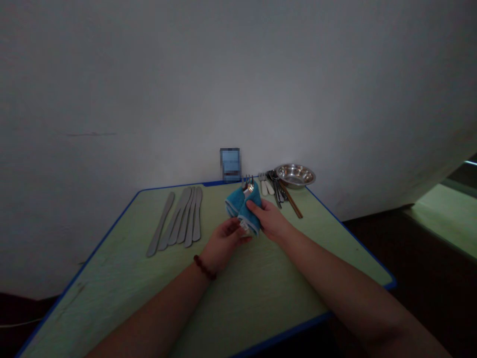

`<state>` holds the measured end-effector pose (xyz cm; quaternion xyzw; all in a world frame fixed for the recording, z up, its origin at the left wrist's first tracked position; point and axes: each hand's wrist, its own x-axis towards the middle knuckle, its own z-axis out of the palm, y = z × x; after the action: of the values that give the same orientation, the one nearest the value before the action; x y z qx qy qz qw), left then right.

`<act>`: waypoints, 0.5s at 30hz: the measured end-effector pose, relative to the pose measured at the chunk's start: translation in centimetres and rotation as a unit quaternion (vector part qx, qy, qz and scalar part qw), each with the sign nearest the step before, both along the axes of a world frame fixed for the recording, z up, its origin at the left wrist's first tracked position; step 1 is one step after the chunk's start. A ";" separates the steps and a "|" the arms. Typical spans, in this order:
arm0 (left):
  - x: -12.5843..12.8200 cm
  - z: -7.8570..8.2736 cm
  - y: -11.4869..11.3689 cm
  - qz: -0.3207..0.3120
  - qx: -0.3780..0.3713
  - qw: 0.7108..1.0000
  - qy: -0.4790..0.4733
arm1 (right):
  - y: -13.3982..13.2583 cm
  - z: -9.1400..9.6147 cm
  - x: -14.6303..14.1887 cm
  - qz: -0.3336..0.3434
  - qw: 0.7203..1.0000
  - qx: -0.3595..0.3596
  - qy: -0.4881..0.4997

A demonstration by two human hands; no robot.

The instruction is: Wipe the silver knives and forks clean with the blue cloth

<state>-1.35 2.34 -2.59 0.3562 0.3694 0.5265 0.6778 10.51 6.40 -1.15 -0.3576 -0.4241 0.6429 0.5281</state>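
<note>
Two bare hands meet above the green table. The left hand pinches the lower end of a fork, and the right hand closes a blue cloth around its shaft, with the tines poking out past the fingers. A row of table knives lies left of the left hand. Beyond the right hand sit loose cutlery and a steel bowl.

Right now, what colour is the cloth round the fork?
Turquoise blue; the cloth round the fork shows best in the head view.
</note>
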 end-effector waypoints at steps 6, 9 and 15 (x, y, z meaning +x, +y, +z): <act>0.0 -0.7 0.2 0.005 0.073 0.993 0.088 | 0.0 -0.3 -0.3 -0.049 0.996 0.026 -0.075; 0.0 -0.7 0.2 0.014 0.101 0.984 0.144 | -0.1 -0.6 -0.5 -0.059 0.993 0.037 -0.100; 0.0 -0.6 0.2 0.045 0.136 0.964 0.225 | -0.1 -1.5 -0.6 -0.097 0.972 0.093 -0.193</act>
<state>-1.40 2.49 -3.18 0.5374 0.4528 0.5081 0.4980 9.94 6.31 -2.66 -0.4636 -0.5397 0.4649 0.5269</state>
